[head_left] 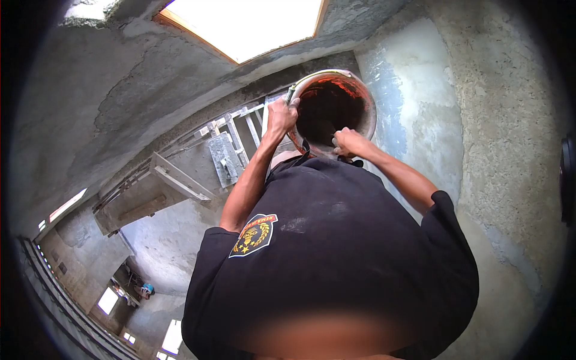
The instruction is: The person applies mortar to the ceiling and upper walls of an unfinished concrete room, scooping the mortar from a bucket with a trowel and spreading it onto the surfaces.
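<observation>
A round bucket, orange inside and crusted with grey residue, is tilted with its dark mouth facing me. My left hand is closed on the left of its rim, beside a greenish handle grip. At the lower right of the mouth, my right hand has its fingers curled in at the rim. What those fingers hold, if anything, is too dark and small to make out. The bucket's depth is in shadow, so its contents are hidden. My dark shirt covers its lower side.
Left of the bucket, a flat grey board with a handle, like a plastering float, lies by a wooden ladder-like frame. Wooden planks extend further left, above a lower room. A rough plastered wall stands close on the right; a bright window opening is ahead.
</observation>
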A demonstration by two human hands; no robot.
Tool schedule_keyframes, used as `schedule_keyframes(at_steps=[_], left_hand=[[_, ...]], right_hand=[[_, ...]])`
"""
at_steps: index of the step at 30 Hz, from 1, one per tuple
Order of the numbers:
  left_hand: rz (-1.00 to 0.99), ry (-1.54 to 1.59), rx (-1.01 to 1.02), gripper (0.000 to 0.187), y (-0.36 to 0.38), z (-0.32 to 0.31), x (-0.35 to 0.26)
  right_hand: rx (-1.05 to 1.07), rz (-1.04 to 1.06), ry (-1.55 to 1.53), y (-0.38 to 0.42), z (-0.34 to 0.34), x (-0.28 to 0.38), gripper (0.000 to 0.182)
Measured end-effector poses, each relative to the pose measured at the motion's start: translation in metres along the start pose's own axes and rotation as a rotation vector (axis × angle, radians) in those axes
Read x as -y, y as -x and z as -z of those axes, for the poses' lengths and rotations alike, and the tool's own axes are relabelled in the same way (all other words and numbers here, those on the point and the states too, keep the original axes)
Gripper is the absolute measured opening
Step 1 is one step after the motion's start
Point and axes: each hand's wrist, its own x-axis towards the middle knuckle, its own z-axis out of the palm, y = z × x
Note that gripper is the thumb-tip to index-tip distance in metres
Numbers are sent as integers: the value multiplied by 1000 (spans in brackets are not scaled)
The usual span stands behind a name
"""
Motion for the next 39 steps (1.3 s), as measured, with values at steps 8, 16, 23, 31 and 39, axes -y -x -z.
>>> schedule_keyframes(at_steps=[8,16,23,31,39], left_hand=[[63,-111,68,33,-3,0,2],[-72,-45,-72,35,-5,-8,13],[68,-95,24,36,-6,-5,17],[17,-122,21,35,-9,-3,14],[124,-162,79,38,-8,-5,19]], right_hand=[[-133,-22,-227,2,-14,-21,41],[-171,109,-440,29,-28,-57,41],[-119,-153,-252,39,5,-53,35],[-251,-76,73,-10,-16,-41,22],[-87,21,39,-2,-12,-39,32]])
